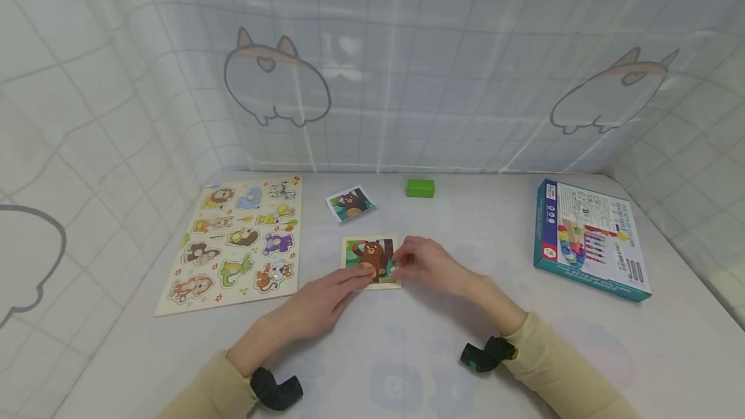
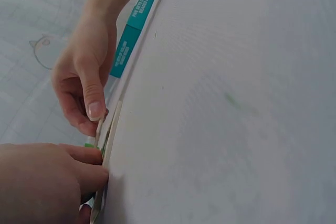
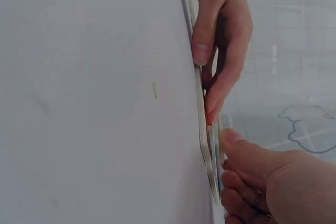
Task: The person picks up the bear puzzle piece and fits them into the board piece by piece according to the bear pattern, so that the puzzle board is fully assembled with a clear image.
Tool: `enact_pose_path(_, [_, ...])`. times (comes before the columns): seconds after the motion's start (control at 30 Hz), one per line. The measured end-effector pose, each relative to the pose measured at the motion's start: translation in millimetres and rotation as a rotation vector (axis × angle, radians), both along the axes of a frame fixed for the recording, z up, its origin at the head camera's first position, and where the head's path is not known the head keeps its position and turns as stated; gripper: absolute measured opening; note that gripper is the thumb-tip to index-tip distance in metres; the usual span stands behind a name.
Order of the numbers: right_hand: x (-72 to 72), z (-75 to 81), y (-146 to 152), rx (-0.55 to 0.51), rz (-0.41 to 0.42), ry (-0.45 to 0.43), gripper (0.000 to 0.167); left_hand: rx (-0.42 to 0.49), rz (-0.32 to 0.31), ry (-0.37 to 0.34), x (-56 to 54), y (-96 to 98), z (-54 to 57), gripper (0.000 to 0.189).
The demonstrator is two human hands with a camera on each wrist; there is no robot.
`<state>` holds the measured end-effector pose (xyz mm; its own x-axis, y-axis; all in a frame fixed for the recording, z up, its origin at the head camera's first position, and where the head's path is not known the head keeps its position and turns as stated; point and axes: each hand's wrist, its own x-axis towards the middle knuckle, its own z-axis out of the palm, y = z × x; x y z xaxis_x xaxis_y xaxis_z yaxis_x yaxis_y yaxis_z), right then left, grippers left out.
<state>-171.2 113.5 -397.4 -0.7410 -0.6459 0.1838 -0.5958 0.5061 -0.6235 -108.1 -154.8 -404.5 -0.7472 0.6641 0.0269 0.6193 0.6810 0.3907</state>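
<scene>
A small square bear puzzle point(image 1: 354, 252) with a pale wooden frame lies flat on the table in the head view. My left hand point(image 1: 317, 302) rests on its lower left part, fingers stretched across the picture and thumb at the near edge. At the puzzle's right side, my right hand point(image 1: 432, 266) pinches a thin puzzle piece point(image 2: 98, 132) between thumb and fingers. In the left wrist view that piece stands tilted up from the frame point(image 2: 111, 135). The piece's picture is mostly hidden by the fingers.
A wooden animal peg board point(image 1: 250, 302) lies on the left. Behind the puzzle are a bear picture card point(image 1: 363, 198) and a green block point(image 1: 420, 188). A teal-edged box point(image 1: 605, 238) lies on the right. Patterned curtain walls point(image 1: 436, 96) enclose the table.
</scene>
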Motion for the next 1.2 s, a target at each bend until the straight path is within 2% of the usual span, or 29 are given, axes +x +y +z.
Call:
enact_pose_path(0.17, [0.9,-4.0,-2.2,0.033,-0.013,-0.001,0.018,0.002,0.016,-0.026,0.4,0.9,-0.2,0.046])
enact_pose_path(0.3, [1.4,-6.5,-2.4,0.038,-0.017,-0.001,0.019,-0.015,-0.008,-0.030,0.2,1.0,0.2,0.047])
enact_pose_path(0.47, [1.9,-7.7,-2.1,0.037,-0.021,-0.013,0.020,-0.050,0.007,-0.076,0.3,3.0,1.0,0.050])
enact_pose_path(0.7, [2.6,-7.6,-3.0,0.035,-0.013,-0.033,0.020,-0.087,0.010,-0.050,2.4,4.4,-1.6,0.053])
enact_pose_path(0.97, [2.7,-7.3,-3.2,0.013,-0.002,-0.055,0.018,-0.084,0.025,-0.067,3.3,5.1,-0.4,0.054])
enact_pose_path(1.2, [1.7,-10.3,-2.2,0.000,0.013,-0.038,0.016,-0.020,-0.004,-0.069,3.6,9.1,0.7,0.053])
